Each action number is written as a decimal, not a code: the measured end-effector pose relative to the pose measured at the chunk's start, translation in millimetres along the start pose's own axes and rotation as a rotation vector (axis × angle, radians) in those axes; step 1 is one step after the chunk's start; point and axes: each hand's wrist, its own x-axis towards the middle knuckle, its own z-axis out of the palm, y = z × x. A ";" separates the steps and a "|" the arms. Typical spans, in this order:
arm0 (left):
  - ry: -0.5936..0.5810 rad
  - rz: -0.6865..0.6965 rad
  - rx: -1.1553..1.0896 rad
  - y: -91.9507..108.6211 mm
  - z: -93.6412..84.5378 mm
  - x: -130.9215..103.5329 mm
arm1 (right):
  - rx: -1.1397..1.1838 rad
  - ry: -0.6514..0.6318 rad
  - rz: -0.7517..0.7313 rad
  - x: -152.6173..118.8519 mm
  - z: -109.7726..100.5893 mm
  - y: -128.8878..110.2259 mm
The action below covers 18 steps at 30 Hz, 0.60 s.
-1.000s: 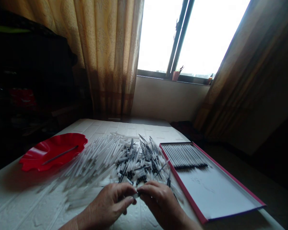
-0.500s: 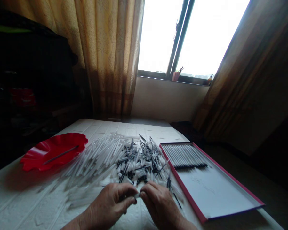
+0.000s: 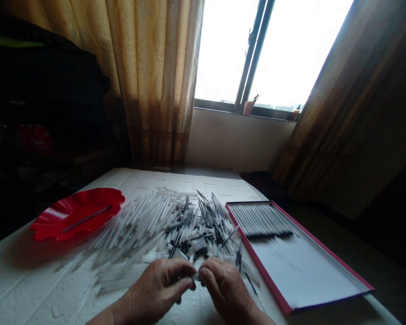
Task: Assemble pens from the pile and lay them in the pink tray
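My left hand [image 3: 157,289] and my right hand [image 3: 225,286] meet near the table's front edge, fingertips pinched around a small whitish piece [image 3: 196,276] between them. Most of that piece is hidden by the fingers. Just beyond the hands lie loose black and clear pen parts [image 3: 189,230], with dark thin refills among them. Left of these spreads a pile of clear tubes [image 3: 138,221]. At the right, a shallow pink-edged box [image 3: 262,275] holds a row of pens [image 3: 260,219] with black ends at its far side.
A red wavy-rimmed plate [image 3: 54,221] with one dark pen-like stick [image 3: 86,219] stands at the left of the white table [image 3: 30,289]. Behind are curtains, a window and a small pot [image 3: 248,107] on the sill.
The right fingers have shifted slightly, with the thumb showing more at the small piece. Both hands stay together in nearly the same place.
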 end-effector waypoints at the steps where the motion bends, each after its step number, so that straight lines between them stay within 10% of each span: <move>1: 0.019 -0.009 -0.020 -1.0 -0.3 0.6 | -0.013 0.021 -0.009 0.2 -2.3 -1.2; 18: -0.017 -0.025 0.020 -3.3 2.2 0.9 | -0.212 0.003 -0.045 0.3 0.6 1.5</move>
